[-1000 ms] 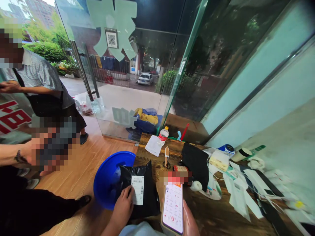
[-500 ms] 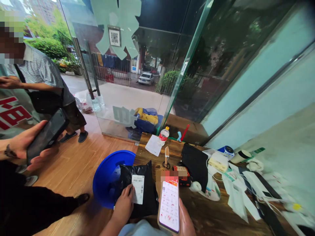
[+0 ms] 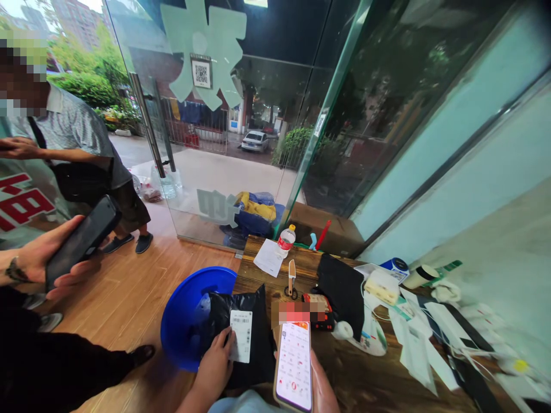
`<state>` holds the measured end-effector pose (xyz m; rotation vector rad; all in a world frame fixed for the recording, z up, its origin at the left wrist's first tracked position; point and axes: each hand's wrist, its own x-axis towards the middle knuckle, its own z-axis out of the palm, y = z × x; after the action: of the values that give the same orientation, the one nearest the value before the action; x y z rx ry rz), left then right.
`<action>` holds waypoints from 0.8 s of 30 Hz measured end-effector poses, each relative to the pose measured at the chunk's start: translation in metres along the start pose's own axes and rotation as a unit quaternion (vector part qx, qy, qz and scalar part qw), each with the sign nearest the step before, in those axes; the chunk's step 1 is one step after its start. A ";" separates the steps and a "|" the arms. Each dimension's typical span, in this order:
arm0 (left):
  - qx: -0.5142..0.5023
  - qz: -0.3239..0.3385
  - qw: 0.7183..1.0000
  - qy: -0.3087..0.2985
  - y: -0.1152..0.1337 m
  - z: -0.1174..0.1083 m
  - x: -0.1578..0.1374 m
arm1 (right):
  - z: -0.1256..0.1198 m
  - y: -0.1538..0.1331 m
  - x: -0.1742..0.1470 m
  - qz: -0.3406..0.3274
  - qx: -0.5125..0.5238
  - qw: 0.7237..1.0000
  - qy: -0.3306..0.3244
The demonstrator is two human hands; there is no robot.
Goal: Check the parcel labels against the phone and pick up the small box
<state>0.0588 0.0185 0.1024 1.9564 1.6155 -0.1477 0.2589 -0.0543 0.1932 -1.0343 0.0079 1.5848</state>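
Observation:
A black plastic parcel (image 3: 259, 327) with a white barcode label (image 3: 242, 338) lies at the table's left edge, partly over a blue bin. My left hand (image 3: 216, 357) is on the parcel, its fingers bent against the label's left side; its underside is hidden. In my right hand (image 3: 322, 378) is a smartphone (image 3: 293, 367), upright, its lit screen facing me with rows of small icons. The phone stands just right of the parcel, above the wooden table (image 3: 344, 373).
The blue bin (image 3: 172, 310) stands left of the table. Scissors (image 3: 291, 281), a bottle (image 3: 286, 238), a paper sheet (image 3: 267, 257) and black cloth (image 3: 340, 287) lie beyond the phone. At left, another person's hand (image 3: 37, 258) holds a dark phone (image 3: 84, 244); a person (image 3: 81, 126) stands by the glass door.
The view has tilted up slightly. My left hand stays on the parcel and my right hand still holds the smartphone, with only tiny shifts.

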 end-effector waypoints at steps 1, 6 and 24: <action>0.001 0.000 1.000 0.000 0.000 0.000 0.000 | -0.001 0.001 0.002 -0.006 -0.001 1.000 0.006; -0.001 0.008 1.000 -0.002 -0.002 0.001 0.001 | -0.006 0.005 0.009 -0.008 -0.010 0.999 0.040; 0.035 0.011 0.998 -0.041 0.003 -0.009 0.002 | -0.027 0.017 0.037 0.046 -0.057 0.997 -0.018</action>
<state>0.0596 0.0247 0.1101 1.9941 1.5532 -0.2765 0.2647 -0.0442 0.1454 -1.1063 -0.0621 1.7028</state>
